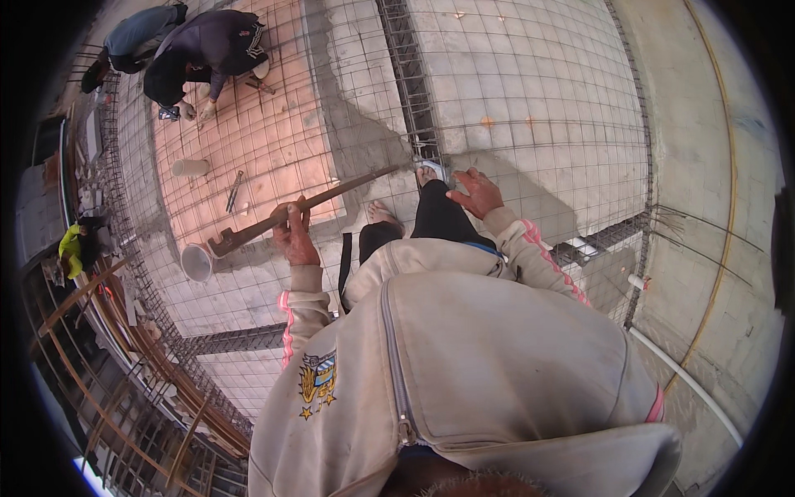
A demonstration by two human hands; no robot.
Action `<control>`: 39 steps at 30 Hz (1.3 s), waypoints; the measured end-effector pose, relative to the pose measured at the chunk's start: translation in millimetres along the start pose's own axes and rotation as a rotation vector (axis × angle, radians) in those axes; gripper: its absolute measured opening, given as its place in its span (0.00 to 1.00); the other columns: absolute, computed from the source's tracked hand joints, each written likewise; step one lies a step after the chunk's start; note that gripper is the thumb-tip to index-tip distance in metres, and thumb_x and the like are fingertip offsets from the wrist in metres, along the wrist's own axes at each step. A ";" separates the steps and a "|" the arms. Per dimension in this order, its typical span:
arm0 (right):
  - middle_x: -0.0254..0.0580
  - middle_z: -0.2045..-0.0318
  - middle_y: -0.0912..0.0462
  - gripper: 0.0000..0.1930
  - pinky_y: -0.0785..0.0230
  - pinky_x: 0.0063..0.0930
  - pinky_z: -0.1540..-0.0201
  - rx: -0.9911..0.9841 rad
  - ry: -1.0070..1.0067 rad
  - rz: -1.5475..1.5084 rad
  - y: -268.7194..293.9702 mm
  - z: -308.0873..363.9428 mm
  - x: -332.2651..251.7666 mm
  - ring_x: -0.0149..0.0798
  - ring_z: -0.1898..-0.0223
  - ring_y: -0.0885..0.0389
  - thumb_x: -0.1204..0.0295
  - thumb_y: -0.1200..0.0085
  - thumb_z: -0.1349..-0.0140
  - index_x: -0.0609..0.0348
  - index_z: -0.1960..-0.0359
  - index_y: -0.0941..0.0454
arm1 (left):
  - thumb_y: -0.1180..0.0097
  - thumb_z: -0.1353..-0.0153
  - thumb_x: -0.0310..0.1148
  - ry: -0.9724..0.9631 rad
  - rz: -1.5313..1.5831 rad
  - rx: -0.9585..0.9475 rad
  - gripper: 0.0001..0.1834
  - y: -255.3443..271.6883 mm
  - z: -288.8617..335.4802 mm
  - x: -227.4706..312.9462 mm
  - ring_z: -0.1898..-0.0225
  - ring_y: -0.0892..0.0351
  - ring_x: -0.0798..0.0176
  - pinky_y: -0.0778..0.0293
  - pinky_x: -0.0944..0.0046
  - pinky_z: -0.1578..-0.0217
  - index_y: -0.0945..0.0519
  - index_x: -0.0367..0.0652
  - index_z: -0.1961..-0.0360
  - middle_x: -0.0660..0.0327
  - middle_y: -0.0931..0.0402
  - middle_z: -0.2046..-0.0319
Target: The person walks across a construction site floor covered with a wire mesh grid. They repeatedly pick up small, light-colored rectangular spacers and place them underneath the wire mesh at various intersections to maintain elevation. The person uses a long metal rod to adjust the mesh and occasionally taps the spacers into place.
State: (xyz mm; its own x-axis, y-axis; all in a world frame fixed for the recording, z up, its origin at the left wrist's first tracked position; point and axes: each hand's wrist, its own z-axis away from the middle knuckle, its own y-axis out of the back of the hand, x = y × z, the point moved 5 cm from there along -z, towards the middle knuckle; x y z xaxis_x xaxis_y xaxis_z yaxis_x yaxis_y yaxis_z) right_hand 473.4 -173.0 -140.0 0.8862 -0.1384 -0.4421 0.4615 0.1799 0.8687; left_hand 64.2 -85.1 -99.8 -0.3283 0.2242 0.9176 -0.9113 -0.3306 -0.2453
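Note:
My left hand is closed around a long, rusty rebar bending wrench. Its notched head is at the left, and its thin end points up and right toward my feet. My right hand is held out above the mesh with fingers apart and nothing in it. Beneath both hands lies a grid of thin steel rebar mesh. Just beyond the wrench's head is a round white pipe end.
Two people crouch over the mesh at the upper left. Nearby are a short white pipe and a hand tool. Rebar-cage trenches cross the deck. A yellowish hose and white pipe run along the right.

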 end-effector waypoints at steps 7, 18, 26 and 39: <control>0.50 0.54 0.23 0.38 0.31 0.44 0.46 -0.329 0.307 -0.084 9.3 -47.7 -135.6 0.53 0.50 0.24 0.49 0.35 0.45 0.54 0.36 0.30 | 0.46 0.29 0.34 0.397 0.289 -0.249 0.08 -67.9 43.9 -29.8 0.46 0.19 0.57 0.21 0.54 0.47 0.25 0.46 0.53 0.62 0.22 0.54; 0.45 0.74 0.19 0.15 0.30 0.46 0.65 -0.317 -0.090 -0.060 -11.4 -1.5 -34.9 0.51 0.69 0.19 0.55 0.39 0.40 0.52 0.63 0.21 | 0.40 0.35 0.44 0.206 -0.580 -0.467 0.23 75.2 3.0 -128.0 0.57 0.17 0.60 0.22 0.61 0.56 0.22 0.37 0.46 0.53 0.18 0.58; 0.53 0.64 0.15 0.16 0.26 0.49 0.58 -0.447 -0.543 0.200 -29.4 64.2 123.7 0.57 0.59 0.16 0.55 0.44 0.40 0.54 0.60 0.19 | 0.38 0.40 0.41 0.740 -0.560 0.477 0.16 393.7 93.9 -209.6 0.83 0.25 0.68 0.34 0.66 0.87 0.18 0.42 0.57 0.64 0.22 0.77; 0.60 0.61 0.15 0.21 0.25 0.49 0.56 -0.556 -0.333 0.020 -87.5 86.9 330.3 0.60 0.54 0.17 0.54 0.43 0.40 0.60 0.57 0.19 | 0.38 0.38 0.42 0.557 -0.472 0.128 0.18 206.0 59.0 -240.3 0.75 0.19 0.68 0.28 0.67 0.79 0.18 0.40 0.55 0.60 0.19 0.72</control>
State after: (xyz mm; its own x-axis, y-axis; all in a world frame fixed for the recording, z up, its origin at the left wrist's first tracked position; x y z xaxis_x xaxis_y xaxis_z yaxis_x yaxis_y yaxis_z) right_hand 722.3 -319.1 -342.7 0.8759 -0.4083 -0.2570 0.4768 0.6505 0.5912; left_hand -30.0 -261.2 -352.3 -0.0171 0.7895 0.6135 -0.9617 -0.1809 0.2060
